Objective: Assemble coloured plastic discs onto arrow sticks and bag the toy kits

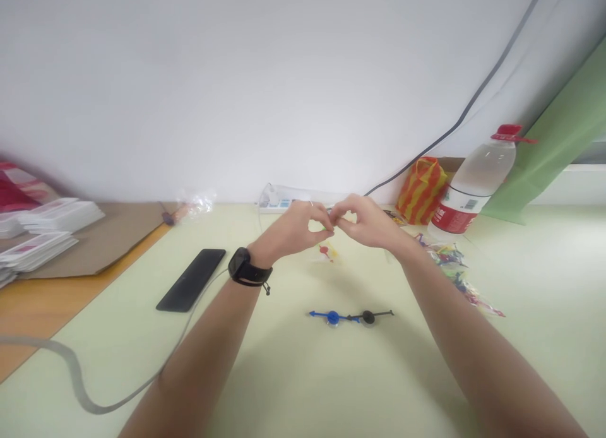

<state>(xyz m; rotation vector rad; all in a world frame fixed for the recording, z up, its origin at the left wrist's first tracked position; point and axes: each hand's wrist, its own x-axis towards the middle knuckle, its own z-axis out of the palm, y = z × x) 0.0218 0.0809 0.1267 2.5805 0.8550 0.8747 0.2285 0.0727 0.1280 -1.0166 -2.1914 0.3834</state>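
My left hand (303, 226) and my right hand (362, 220) meet above the middle of the table, thumb and fingers of each pinched together. Whatever is between the fingertips is too small to name. Just below them a small red piece (324, 250) shows in what looks like a clear bag; I cannot tell whether it hangs or lies on the table. Nearer to me, a blue arrow-shaped piece (333, 317) and a black arrow-shaped piece (368, 317) lie end to end, each with a round middle.
A black phone (191, 280) and a grey cable (76, 368) lie left. Card stacks (59, 215) rest on cardboard (123, 236). At right are a bottle (478, 179), a striped bag (421, 192) and bagged colourful pieces (447, 255). A power strip (279, 204) lies behind my hands.
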